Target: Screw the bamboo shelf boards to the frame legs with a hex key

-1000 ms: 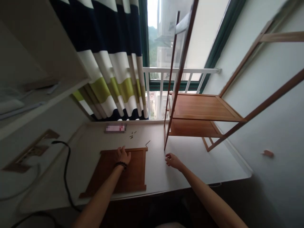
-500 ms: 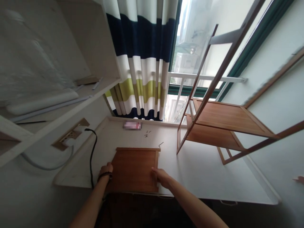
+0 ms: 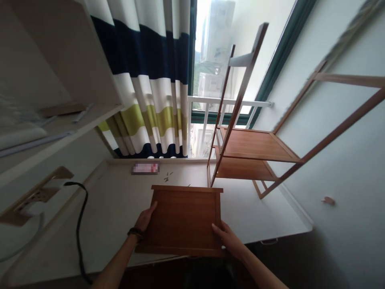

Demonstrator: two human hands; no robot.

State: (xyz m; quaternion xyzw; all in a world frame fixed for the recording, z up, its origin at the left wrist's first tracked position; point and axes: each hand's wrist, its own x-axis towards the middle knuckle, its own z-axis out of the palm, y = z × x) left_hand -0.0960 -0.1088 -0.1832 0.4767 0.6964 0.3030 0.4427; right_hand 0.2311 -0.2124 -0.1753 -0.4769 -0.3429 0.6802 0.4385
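Observation:
A brown wooden shelf panel (image 3: pixel 186 220) with raised end strips is held at the front edge of the white desk (image 3: pixel 111 212). My left hand (image 3: pixel 146 216) grips its left side, thumb on top; a dark bracelet circles that wrist. On the opposite side my right hand (image 3: pixel 225 236) is closed round the edge, thumb over the upper face and fingers beneath, partly hidden. Beyond the panel several small dark screws (image 3: pixel 167 176) lie on the desk. To the right stands a wooden shelf frame (image 3: pixel 245 160) with two panels fitted and tall open uprights.
A blurred pinkish packet (image 3: pixel 145 167) lies at the desk's back edge. Left, a power strip (image 3: pixel 37 198) with a black cable (image 3: pixel 78 228) sits against the wall, below a white cabinet shelf (image 3: pixel 75 124). A striped curtain (image 3: pixel 153 100) and a white rail (image 3: pixel 234 101) border the window.
Both hands have lifted the panel and moved it rightward relative to the desk, closer to the shelf frame. The head view has swung to the right. The hex key is now mostly covered.

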